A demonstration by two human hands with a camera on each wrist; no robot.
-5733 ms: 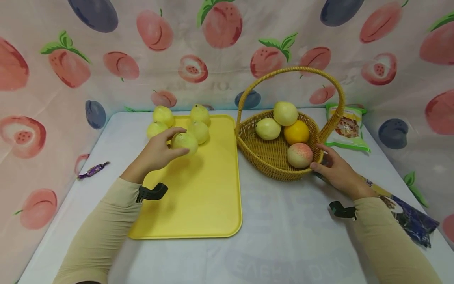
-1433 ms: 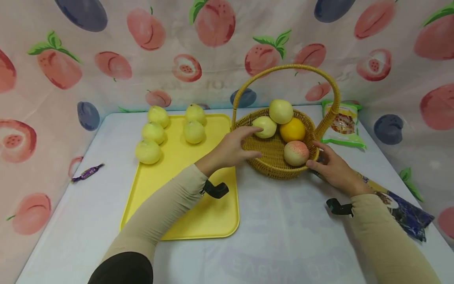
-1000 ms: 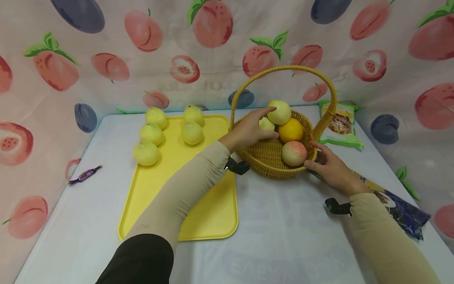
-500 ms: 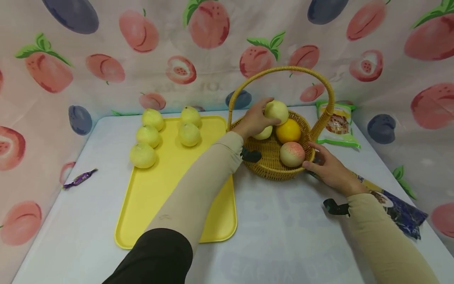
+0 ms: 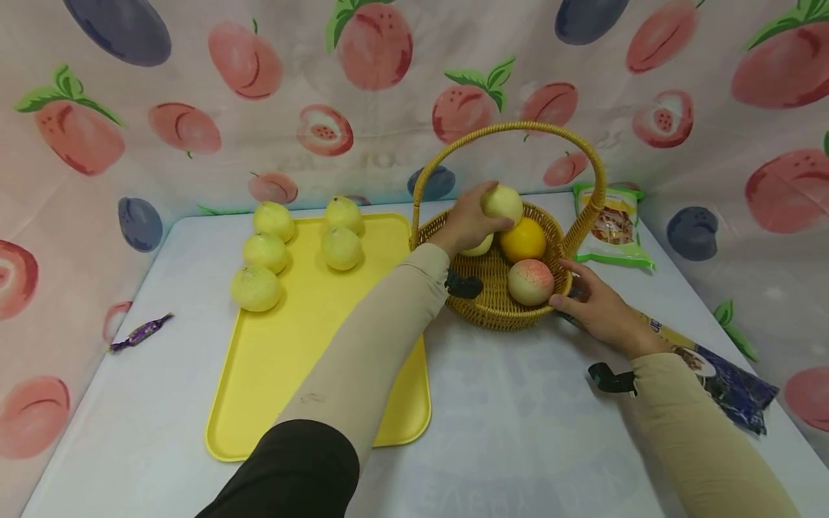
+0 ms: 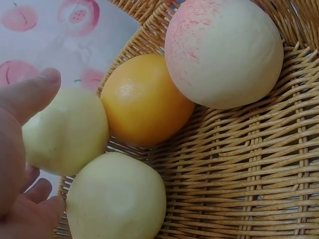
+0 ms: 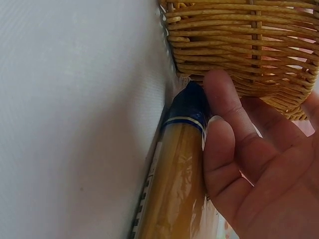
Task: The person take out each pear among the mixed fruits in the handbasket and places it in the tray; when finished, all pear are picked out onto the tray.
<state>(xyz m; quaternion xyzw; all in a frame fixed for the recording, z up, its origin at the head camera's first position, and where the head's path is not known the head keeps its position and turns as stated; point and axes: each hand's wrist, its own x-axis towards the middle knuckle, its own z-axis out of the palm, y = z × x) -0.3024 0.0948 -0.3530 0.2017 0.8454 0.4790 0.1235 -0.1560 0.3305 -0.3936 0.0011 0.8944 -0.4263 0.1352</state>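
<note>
One round pale-yellow fruit (image 5: 502,203), head view, in the curled left hand (image 5: 463,221), far side of an oval golden wicker basket (image 5: 501,316); right hand (image 5: 602,309) pinching its right rim, probably for steadiness. Earlier, left hand spread at the left rim. Left-wrist view: thumb over the same fruit. Right-wrist view: fingertips against basket wall.

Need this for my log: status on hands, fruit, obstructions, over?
Left hand gripping round pale-green fruit; right hand holding wicker basket. Orange close by. Handle arches overhead, possible snag.
</note>
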